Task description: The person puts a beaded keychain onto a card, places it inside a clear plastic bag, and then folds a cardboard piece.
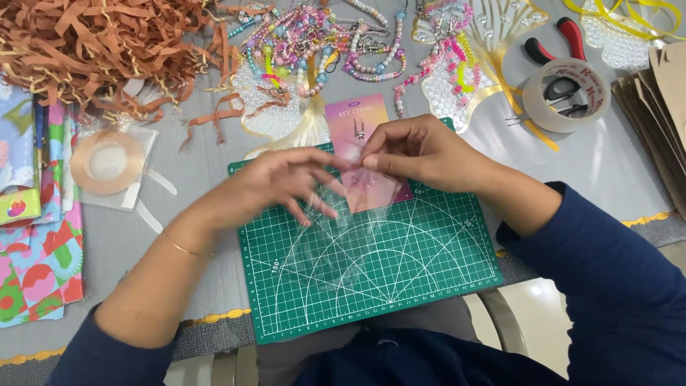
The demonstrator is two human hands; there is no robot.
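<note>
The pink keychain card (361, 143) sits partly inside a clear plastic sleeve (357, 200) over the green cutting mat (400, 279), so the bagging looks under way, not sealed. The left hand (282, 182) has loose, spread fingers brushing the sleeve's left edge. The right hand (418, 150) pinches sleeve and card at its top. Beaded chains (321, 43) lie beyond the hands.

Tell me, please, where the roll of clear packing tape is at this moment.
In the head view, the roll of clear tape lies on the grey table at the upper right, over red-handled pliers, left of the brown card stack.
</note>
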